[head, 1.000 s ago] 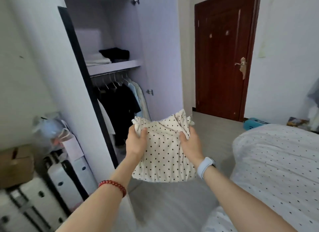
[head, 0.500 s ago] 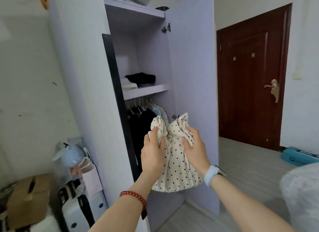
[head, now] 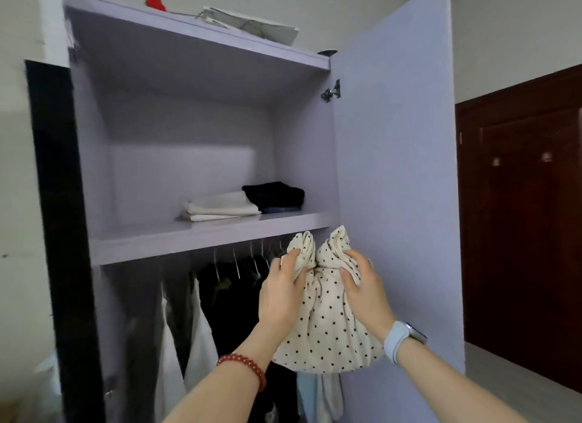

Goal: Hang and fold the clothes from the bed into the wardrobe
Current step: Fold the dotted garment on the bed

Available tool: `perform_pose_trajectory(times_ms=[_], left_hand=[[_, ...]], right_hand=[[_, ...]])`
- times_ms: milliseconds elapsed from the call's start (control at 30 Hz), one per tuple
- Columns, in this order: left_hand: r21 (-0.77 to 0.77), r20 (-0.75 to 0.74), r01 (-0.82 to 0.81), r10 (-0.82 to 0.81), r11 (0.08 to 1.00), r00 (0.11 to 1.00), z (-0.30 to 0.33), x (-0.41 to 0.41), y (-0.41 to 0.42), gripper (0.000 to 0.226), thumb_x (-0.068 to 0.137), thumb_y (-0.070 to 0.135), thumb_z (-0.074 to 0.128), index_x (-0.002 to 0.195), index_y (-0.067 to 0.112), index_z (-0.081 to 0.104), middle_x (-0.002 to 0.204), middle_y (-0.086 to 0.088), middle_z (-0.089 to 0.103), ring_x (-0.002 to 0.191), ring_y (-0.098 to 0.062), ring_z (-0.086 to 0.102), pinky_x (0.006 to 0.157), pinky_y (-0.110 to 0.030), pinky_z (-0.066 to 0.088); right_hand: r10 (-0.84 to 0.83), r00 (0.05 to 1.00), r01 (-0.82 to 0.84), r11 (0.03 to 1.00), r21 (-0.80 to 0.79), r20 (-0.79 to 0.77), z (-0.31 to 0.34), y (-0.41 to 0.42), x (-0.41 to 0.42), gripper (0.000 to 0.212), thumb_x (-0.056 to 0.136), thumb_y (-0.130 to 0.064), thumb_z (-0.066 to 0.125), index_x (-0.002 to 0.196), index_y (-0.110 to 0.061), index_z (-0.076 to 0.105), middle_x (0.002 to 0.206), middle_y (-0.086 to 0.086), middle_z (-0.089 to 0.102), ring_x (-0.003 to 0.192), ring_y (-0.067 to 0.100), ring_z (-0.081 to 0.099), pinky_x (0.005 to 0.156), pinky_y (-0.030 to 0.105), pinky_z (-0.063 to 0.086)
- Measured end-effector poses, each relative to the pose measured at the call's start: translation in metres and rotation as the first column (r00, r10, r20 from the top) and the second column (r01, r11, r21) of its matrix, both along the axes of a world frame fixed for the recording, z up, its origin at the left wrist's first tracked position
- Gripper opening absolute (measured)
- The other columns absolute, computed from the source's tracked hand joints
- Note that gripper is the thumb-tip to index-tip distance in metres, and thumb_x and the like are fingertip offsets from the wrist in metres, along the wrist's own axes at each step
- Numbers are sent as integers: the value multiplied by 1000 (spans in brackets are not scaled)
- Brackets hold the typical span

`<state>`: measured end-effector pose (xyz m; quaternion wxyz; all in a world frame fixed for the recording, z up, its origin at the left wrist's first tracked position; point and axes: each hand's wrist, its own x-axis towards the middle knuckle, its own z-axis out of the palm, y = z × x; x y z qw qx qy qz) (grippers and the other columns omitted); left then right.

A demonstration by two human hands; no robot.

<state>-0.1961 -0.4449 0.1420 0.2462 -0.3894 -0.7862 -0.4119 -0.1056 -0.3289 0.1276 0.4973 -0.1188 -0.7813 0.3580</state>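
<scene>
Presently a folded polka-dot garment (head: 327,322) is clutched by the left hand (head: 282,293) and the right hand (head: 367,292), 1 at each top corner, just below the wardrobe shelf (head: 201,238), probably so the fold survives placement beside the 2 folded stacks (head: 242,202).

Both bare arms raised forward, left hand (head: 280,292) and right hand (head: 367,293) side by side, fingers curled in a grip, red bead bracelet on left wrist, pale watch on right

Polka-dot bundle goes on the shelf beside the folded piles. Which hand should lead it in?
Probably the left hand. It grips the polka-dot garment on the side toward the shelf, whose bare stretch lies left of the white pile. The right hand sits against the open door.
</scene>
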Motion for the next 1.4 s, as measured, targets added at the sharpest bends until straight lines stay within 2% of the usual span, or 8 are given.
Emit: perform_pose_trajectory(times_ms=[333,433,567,700,800,1167,1267,1400], left_hand=[[238,1,-36,36,971,999,77,-139,70,38,95,22,52,133,16,49,125,-5,56,115,-19,50,89,-18,33],[319,-23,-58,69,946,997,103,-185,79,35,93,19,54,127,11,54,117,-8,62,109,-23,54,82,-18,33],[414,-83,-48,90,909,992,150,-256,91,32,93,20,55,124,12,55,114,-6,64,105,-23,55,80,-21,36],[495,-139,-26,109,869,984,189,-316,96,29,93,19,56,121,11,56,111,-4,64,93,-14,50,70,-13,29],[514,-173,-30,138,857,975,213,-365,101,29,93,20,55,121,12,55,112,-2,63,94,-10,49,72,-10,29],[531,-117,-246,358,811,926,249,-554,128,31,94,21,53,122,8,54,108,-10,63,101,-26,57,83,-31,44],[279,-1,-492,513,824,859,237,-609,126,39,97,25,47,133,11,43,117,-14,57,106,-30,55,85,-35,44],[-523,194,-533,702,665,685,196,-648,124,59,97,39,41,147,18,19,148,-15,18,130,-32,34,105,-35,35]], right_hand=[[164,972,-180,980,-82,-168,69,90,-134,31,96,-14,48,126,-17,47,115,-6,53,102,7,49,84,14,36],[179,958,-198,978,-68,-224,93,104,-179,27,95,-12,48,121,-17,47,101,-13,53,89,0,50,70,2,38],[219,927,-239,971,-28,-305,140,121,-260,32,95,-14,48,126,-18,46,110,-11,54,99,6,52,84,15,40],[277,902,-280,959,40,-331,185,136,-326,30,95,-14,47,124,-21,45,95,-22,49,83,-7,50,64,5,42],[316,886,-306,948,82,-340,209,142,-384,30,95,-15,47,124,-21,44,94,-24,48,84,-1,51,68,9,42],[465,830,-468,881,70,-308,256,180,-607,30,94,-12,47,123,-14,47,100,-5,56,93,14,56,72,17,43],[423,904,-426,904,39,62,249,189,-664,34,94,-14,48,127,-9,45,117,6,57,110,27,55,89,32,45],[-43,747,-254,904,344,663,212,199,-704,32,97,-18,44,121,1,52,129,17,52,119,31,51,96,32,44]])
